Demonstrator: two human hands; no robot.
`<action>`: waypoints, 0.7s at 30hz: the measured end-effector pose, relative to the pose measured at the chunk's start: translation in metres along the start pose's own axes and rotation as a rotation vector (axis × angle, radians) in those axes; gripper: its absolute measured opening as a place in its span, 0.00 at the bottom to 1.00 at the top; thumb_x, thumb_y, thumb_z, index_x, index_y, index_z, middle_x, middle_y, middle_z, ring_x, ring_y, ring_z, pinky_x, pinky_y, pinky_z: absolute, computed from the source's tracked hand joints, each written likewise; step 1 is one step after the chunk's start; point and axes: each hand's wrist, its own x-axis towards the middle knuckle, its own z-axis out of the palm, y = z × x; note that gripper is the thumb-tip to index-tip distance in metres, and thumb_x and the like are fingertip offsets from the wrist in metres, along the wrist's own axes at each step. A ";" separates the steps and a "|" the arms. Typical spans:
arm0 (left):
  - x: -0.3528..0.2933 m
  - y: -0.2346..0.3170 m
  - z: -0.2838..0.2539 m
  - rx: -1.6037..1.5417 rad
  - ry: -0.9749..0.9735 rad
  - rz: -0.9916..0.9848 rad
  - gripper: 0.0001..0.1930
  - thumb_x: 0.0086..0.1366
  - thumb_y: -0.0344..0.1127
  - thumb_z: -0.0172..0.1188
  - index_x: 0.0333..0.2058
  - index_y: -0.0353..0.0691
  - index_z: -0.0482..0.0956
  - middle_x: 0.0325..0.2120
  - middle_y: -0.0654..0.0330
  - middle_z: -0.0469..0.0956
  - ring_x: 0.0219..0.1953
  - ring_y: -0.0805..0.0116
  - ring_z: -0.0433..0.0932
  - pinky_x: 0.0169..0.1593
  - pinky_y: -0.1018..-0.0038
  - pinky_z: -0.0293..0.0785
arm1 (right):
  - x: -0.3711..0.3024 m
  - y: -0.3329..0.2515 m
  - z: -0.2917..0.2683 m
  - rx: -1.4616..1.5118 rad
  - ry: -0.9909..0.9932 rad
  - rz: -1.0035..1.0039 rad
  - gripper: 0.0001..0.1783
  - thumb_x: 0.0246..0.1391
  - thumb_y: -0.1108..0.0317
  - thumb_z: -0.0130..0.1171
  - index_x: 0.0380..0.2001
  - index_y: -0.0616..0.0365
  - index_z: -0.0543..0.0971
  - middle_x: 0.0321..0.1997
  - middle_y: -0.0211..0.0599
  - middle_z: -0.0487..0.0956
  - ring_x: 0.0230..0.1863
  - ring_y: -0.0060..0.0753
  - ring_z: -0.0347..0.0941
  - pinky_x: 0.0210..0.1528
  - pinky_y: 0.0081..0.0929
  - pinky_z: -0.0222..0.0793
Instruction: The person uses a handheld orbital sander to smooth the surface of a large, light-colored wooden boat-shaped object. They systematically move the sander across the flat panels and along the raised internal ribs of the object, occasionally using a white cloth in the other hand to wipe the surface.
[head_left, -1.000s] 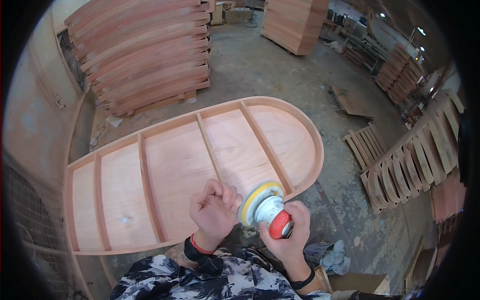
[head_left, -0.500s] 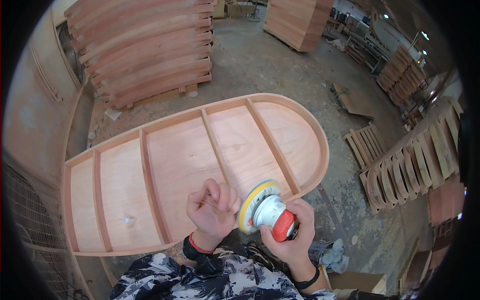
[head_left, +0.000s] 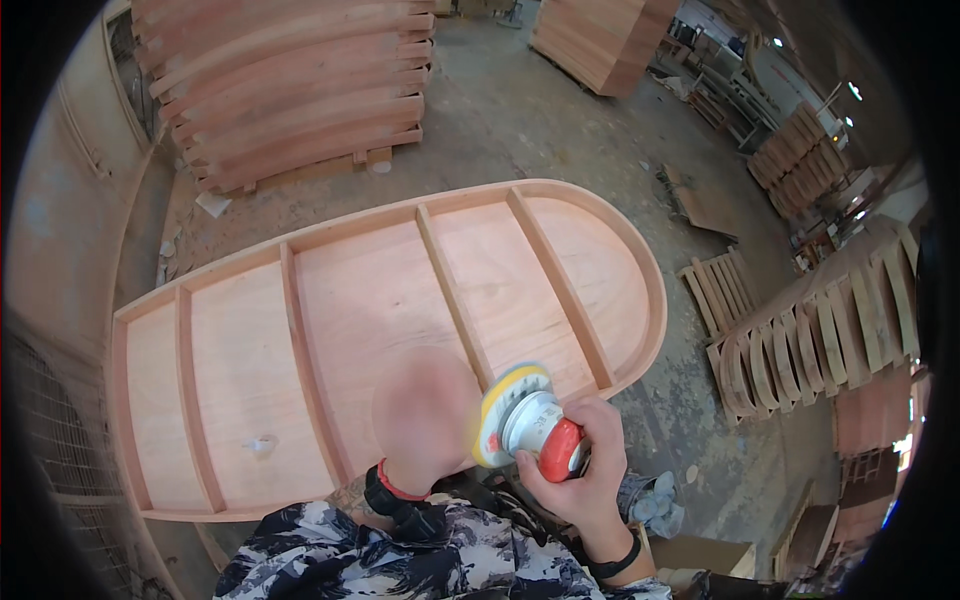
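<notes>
My right hand (head_left: 590, 470) is wrapped round the red and silver body of a round power sander (head_left: 530, 425). The sander is tipped on its side, its yellow-edged pad facing left toward my other hand. Beside that pad, my left hand (head_left: 428, 415) is smeared by motion, so its fingers cannot be made out. Both hands are above the near edge of a large wooden panel (head_left: 360, 290) with a raised rim, one rounded end and several cross slats. A small whitish object (head_left: 260, 445) lies on the panel at the left.
A tall stack of curved wooden pieces (head_left: 290, 90) stands at the far left. More slatted frames (head_left: 810, 330) are on the right, and a wooden block stack (head_left: 605, 45) stands at the back. A bin with crumpled discs (head_left: 655, 500) sits near my right wrist.
My left hand has gone from curled, clearly seen fingers to a blur beside the sander pad. The whole view has shifted slightly; my right hand keeps hold of the sander.
</notes>
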 end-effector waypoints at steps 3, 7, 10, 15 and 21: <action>0.000 0.010 -0.007 0.004 0.011 0.027 0.15 0.72 0.48 0.42 0.34 0.42 0.68 0.21 0.58 0.66 0.23 0.68 0.57 0.30 0.70 0.59 | 0.000 -0.006 0.013 -0.037 -0.012 -0.016 0.36 0.37 0.69 0.80 0.51 0.57 0.73 0.48 0.45 0.75 0.46 0.45 0.76 0.48 0.36 0.75; -0.003 0.027 -0.015 -0.035 0.114 0.038 0.15 0.72 0.48 0.43 0.35 0.42 0.68 0.22 0.59 0.66 0.23 0.68 0.56 0.30 0.70 0.58 | -0.004 -0.015 0.032 -0.049 -0.021 -0.040 0.36 0.37 0.65 0.81 0.52 0.54 0.75 0.49 0.45 0.76 0.44 0.45 0.79 0.42 0.36 0.79; -0.007 0.037 -0.017 -0.135 0.163 0.013 0.15 0.72 0.48 0.44 0.35 0.42 0.70 0.22 0.59 0.67 0.24 0.68 0.57 0.30 0.71 0.59 | -0.008 -0.018 0.041 -0.026 -0.050 -0.055 0.37 0.37 0.65 0.82 0.52 0.54 0.75 0.49 0.45 0.76 0.44 0.45 0.79 0.42 0.36 0.79; -0.015 0.046 -0.021 -0.205 0.144 0.082 0.16 0.72 0.47 0.45 0.37 0.41 0.73 0.22 0.59 0.67 0.26 0.68 0.60 0.30 0.72 0.62 | -0.014 -0.014 0.047 0.044 -0.088 -0.076 0.38 0.36 0.66 0.82 0.52 0.55 0.74 0.49 0.47 0.76 0.45 0.45 0.78 0.45 0.35 0.78; -0.033 0.057 -0.015 -0.202 0.056 0.175 0.17 0.73 0.47 0.50 0.42 0.37 0.76 0.23 0.59 0.68 0.30 0.69 0.63 0.32 0.73 0.64 | -0.013 -0.007 0.046 0.148 -0.072 -0.131 0.38 0.36 0.69 0.81 0.52 0.59 0.74 0.49 0.47 0.76 0.47 0.47 0.76 0.49 0.36 0.75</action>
